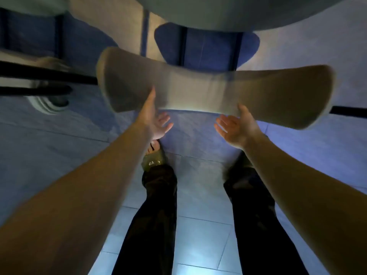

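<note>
A long beige chair backrest (214,92), wide at both ends and blurred by motion, spans the middle of the view. My left hand (156,120) reaches under its lower edge at the left, palm up, thumb against the beige surface, fingers straight. My right hand (234,126) does the same at the right, palm up with its thumb touching the lower edge. Neither hand curls round the backrest.
Beyond the backrest lies a blue seat cushion (206,48). A white rounded table edge (228,12) hangs over the top. Black bars (45,74) and a round white floor fitting (45,104) are at the left. My legs and a sandal (153,157) stand on pale tiles.
</note>
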{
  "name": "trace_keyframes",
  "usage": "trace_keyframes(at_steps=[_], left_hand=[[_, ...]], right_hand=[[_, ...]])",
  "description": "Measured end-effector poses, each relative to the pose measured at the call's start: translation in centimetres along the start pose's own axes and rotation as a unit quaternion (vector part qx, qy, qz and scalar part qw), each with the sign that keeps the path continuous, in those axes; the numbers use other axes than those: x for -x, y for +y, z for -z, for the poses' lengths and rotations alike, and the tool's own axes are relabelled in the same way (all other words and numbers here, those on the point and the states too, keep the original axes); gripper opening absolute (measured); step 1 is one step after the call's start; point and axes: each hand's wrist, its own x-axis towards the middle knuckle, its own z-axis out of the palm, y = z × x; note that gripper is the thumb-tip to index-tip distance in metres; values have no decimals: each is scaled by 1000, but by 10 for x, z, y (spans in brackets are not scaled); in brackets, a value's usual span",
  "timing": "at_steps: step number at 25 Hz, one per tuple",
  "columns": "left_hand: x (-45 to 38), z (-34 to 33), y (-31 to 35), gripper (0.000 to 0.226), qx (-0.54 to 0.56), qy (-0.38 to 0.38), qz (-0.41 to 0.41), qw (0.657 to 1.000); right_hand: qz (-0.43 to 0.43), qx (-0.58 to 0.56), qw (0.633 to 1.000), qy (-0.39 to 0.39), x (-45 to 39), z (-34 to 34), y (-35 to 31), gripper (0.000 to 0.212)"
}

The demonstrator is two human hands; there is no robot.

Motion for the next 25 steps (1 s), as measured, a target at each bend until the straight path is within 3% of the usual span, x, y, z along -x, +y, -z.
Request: trace_keyframes(at_steps=[3, 10, 14, 25], left_hand=[[-35, 0, -2, 84, 75, 18, -11, 997], [-71, -7, -16, 75, 154, -25, -52, 986], [-61, -12, -15, 72, 152, -22, -51, 987], [27, -7, -6, 87, 100, 20, -22, 995]], right_hand=[[-3, -32, 999, 17, -35, -2, 8, 26], [3, -74, 997, 18, -70, -18, 9, 36], [1, -77, 996, 51, -66, -21, 8, 69], [6, -36, 998, 54, 36, -12, 4, 59]])
